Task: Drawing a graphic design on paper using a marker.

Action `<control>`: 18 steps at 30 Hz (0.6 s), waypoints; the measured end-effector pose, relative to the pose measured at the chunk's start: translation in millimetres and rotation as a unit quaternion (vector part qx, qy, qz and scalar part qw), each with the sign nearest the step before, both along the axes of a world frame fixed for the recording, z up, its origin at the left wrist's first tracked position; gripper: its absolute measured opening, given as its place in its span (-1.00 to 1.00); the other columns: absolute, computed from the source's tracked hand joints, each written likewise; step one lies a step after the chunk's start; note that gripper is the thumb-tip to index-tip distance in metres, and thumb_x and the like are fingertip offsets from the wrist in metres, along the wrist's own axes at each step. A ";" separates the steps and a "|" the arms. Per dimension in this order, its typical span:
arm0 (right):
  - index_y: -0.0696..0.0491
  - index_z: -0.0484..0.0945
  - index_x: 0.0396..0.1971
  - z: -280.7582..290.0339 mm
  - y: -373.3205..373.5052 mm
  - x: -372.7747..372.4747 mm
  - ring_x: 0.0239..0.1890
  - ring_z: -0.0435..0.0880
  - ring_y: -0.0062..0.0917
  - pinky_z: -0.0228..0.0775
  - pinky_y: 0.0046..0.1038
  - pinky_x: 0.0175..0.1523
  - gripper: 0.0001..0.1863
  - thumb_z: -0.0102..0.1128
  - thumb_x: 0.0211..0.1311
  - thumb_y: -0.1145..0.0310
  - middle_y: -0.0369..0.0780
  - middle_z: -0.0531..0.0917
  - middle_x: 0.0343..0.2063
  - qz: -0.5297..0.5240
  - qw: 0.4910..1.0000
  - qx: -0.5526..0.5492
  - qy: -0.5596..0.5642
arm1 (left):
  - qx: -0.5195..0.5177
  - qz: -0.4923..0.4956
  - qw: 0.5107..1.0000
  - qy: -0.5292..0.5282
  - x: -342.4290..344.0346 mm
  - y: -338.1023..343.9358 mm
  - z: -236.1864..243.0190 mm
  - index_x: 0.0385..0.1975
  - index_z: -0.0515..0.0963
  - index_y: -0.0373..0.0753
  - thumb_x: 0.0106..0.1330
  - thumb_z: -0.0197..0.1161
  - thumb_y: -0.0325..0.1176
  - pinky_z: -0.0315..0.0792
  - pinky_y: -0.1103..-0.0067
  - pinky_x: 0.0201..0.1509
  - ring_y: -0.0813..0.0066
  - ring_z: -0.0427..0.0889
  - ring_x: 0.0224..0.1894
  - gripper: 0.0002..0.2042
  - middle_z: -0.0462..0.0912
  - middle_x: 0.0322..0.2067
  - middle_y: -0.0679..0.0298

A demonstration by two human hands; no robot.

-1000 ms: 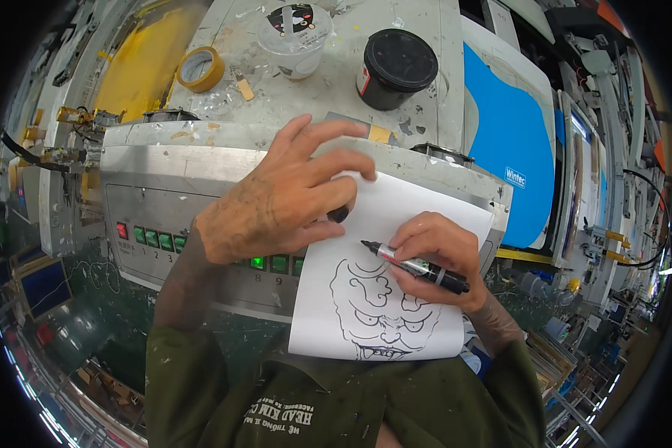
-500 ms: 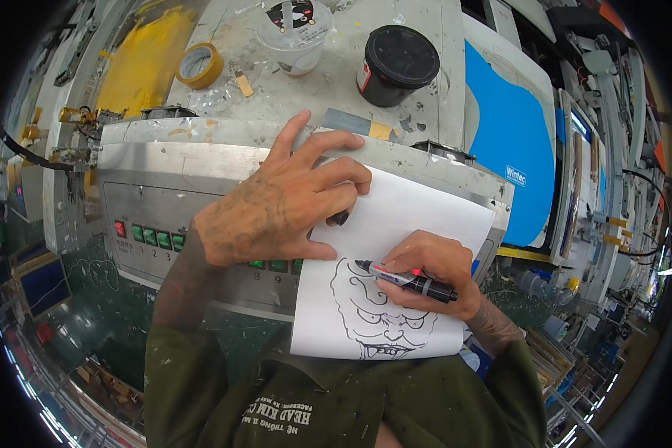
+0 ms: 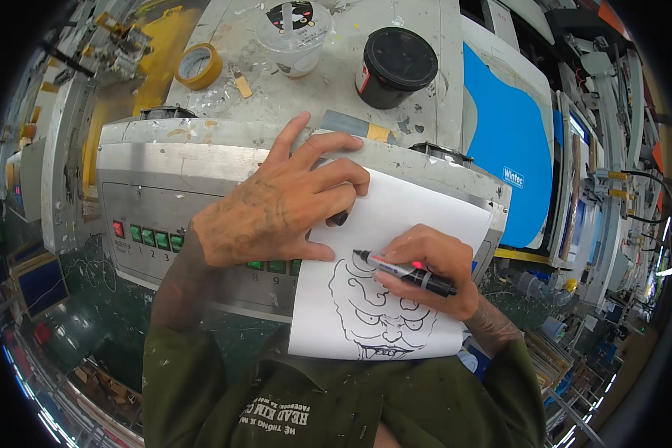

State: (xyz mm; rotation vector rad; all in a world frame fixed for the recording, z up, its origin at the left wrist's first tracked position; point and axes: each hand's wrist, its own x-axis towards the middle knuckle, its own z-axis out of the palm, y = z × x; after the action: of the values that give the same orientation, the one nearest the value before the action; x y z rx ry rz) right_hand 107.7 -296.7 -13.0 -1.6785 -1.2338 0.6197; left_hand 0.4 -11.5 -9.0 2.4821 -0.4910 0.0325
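A black-and-grey marker is gripped in my right hand, its uncapped tip at the top of a line drawing of a scowling face. The drawing, in black ink, shows wavy hair, swirls on the forehead and bared teeth. It fills the lower part of a white sheet of paper. My left hand presses on the sheet's upper left edge, index finger raised and the others bent. From beneath its curled fingers pokes a small black end, seemingly the marker cap.
The sheet lies over a metal machine's front panel with green and red switches. Behind it on the worktop stand a yellow tape roll, a clear plastic cup and a black lidded tub. A blue-and-white board lies right.
The marker tip has shifted slightly up and left, and a new curved line shows near the top of the drawn head. My left hand stays in place.
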 end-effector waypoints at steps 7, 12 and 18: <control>0.06 0.75 -0.21 3.1 -2.1 4.4 -0.16 0.89 -0.39 0.74 -0.41 -0.09 -0.69 0.74 0.12 0.58 -0.19 0.85 -0.24 -0.016 0.999 -0.017 0.048 | -0.002 0.000 1.000 0.000 0.3 0.2 -0.8 -0.35 0.42 -0.09 -0.14 0.81 -0.14 -0.11 -0.33 0.76 0.04 0.28 0.65 -0.42 0.60 0.23 0.43; 0.06 0.76 -0.22 2.3 1.3 6.9 -0.17 0.89 -0.39 0.75 -0.39 -0.08 -0.70 0.75 0.11 0.58 -0.19 0.86 -0.23 0.028 1.000 -0.002 0.002 | -0.002 -0.001 1.000 0.004 0.7 0.2 0.8 -0.35 0.41 -0.09 -0.14 0.81 -0.16 -0.11 -0.33 0.77 0.05 0.29 0.64 -0.42 0.60 0.23 0.44; 0.08 0.75 -0.18 0.7 3.3 7.7 -0.16 0.89 -0.39 0.75 -0.38 -0.08 -0.67 0.75 0.11 0.58 -0.17 0.86 -0.21 0.007 1.000 0.000 -0.007 | -0.009 -0.002 1.000 0.000 1.5 -0.2 0.7 -0.35 0.42 -0.08 -0.14 0.81 -0.15 -0.11 -0.33 0.76 0.05 0.29 0.65 -0.42 0.60 0.23 0.44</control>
State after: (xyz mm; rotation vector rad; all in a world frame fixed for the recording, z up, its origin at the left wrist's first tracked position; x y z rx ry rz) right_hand 115.4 -293.4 -12.3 -1.6778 -1.2560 0.6164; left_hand 2.0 -11.7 -8.3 2.4630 -0.4925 0.0354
